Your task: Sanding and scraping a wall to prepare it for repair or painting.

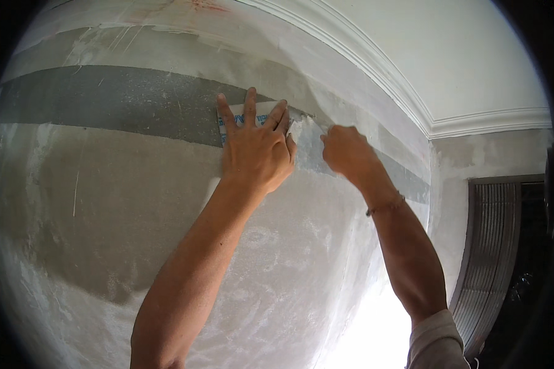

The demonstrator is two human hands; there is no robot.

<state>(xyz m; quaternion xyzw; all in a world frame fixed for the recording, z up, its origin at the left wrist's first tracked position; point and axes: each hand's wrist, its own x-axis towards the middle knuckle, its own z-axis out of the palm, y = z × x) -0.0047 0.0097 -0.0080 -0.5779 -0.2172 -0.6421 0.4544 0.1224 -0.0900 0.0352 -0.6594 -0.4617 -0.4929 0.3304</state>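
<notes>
My left hand (257, 150) lies against the wall with its fingers spread, over a white sheet with blue print (224, 123). The sheet shows between and beside the fingers; the rest is under the hand. It lies on a dark grey band (123, 101) that crosses the wall. To the right, my right hand (349, 150) is closed in a fist close to the wall. A pale, ragged-edged patch (306, 132) shows between the two hands. What the right fist grips is hidden by its fingers.
The plastered wall (129, 209) is patchy grey and beige. White moulding (381, 52) runs along the ceiling (474, 55) to the corner. At the right stands a brown slatted shutter (493, 246) beside a dark opening. Bright light falls low on the wall.
</notes>
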